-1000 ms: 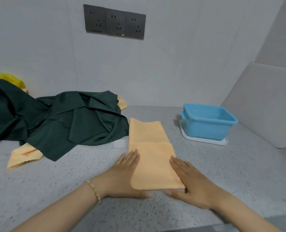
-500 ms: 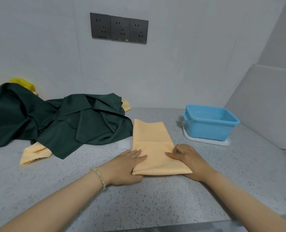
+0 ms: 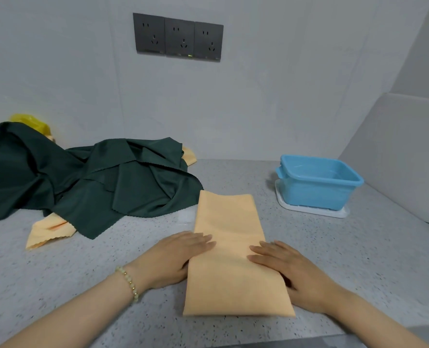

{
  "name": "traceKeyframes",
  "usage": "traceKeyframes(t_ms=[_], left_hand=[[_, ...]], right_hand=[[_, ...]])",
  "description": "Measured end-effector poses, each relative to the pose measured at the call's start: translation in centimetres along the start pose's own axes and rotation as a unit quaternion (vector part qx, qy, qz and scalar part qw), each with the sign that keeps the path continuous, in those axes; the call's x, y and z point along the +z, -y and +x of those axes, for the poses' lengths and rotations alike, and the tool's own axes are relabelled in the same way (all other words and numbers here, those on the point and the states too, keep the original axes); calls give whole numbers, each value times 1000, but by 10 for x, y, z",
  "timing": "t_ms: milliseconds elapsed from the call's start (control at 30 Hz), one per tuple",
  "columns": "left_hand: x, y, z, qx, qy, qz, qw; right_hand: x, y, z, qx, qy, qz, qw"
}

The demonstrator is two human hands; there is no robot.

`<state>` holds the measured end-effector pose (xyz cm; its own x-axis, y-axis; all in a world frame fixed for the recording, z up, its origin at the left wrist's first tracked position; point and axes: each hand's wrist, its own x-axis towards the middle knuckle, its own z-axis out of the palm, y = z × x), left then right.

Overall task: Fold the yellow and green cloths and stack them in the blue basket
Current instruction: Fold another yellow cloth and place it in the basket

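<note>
Your left hand (image 3: 180, 257) and right hand (image 3: 292, 271) lie flat on the yellow cloth (image 3: 229, 237) at the bench's (image 3: 346, 259) front edge; uneven lifting could unfold it.

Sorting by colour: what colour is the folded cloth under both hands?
The folded cloth is plain pale orange-yellow, shown best in the head view.

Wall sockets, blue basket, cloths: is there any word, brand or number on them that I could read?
No text can be read anywhere in this view.
triple wall socket: there is a tiny mark at its lower right corner, too small to read.
blue basket: no label shows.
yellow cloth and green cloth: plain, no print.
</note>
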<state>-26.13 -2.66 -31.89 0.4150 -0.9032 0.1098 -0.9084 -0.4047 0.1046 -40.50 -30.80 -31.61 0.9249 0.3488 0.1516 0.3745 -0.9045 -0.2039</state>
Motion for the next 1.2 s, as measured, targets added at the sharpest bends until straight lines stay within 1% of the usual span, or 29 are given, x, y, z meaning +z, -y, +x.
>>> traceKeyframes(t_ms=[67, 133, 200, 267, 333, 400, 467, 567, 700, 867, 967, 1033, 1200], left_hand=[[-2, 0, 1, -18, -6, -50, 999], [-8, -1, 6, -56, -39, -112, 991], [-14, 1, 18, -127, -73, -169, 975], [-19, 4, 31, -209, -100, -270, 934], [-21, 6, 42, -266, -137, -347, 889], [-16, 9, 44, -317, -181, -362, 858], [-7, 11, 42, -338, -218, -376, 835], [2, 11, 42, -350, -222, -366, 833], [3, 9, 42, -356, -227, -346, 838], [-3, 7, 37, -345, -195, -334, 855], [-5, 5, 36, -349, -184, -341, 853], [-5, 2, 37, -358, -176, -325, 857], [-4, 2, 36, -363, -166, -306, 864]], right_hand=[[-3, 4, 4, 23, -38, 46, 998], [-14, 7, 14, 65, -58, 148, 985], [-25, 7, 32, 117, -76, 218, 966], [-31, 1, 55, 209, -87, 242, 944], [-31, -9, 77, 296, -68, 269, 914], [-24, -17, 90, 338, -66, 269, 899], [-14, -21, 96, 367, -104, 224, 897], [2, -22, 98, 392, -185, 158, 888], [12, -17, 99, 374, -235, 106, 891], [17, -20, 101, 370, -220, 38, 902], [16, -23, 104, 389, -224, 47, 893], [14, -23, 107, 404, -221, 44, 886], [16, -21, 107, 417, -217, 24, 882]])
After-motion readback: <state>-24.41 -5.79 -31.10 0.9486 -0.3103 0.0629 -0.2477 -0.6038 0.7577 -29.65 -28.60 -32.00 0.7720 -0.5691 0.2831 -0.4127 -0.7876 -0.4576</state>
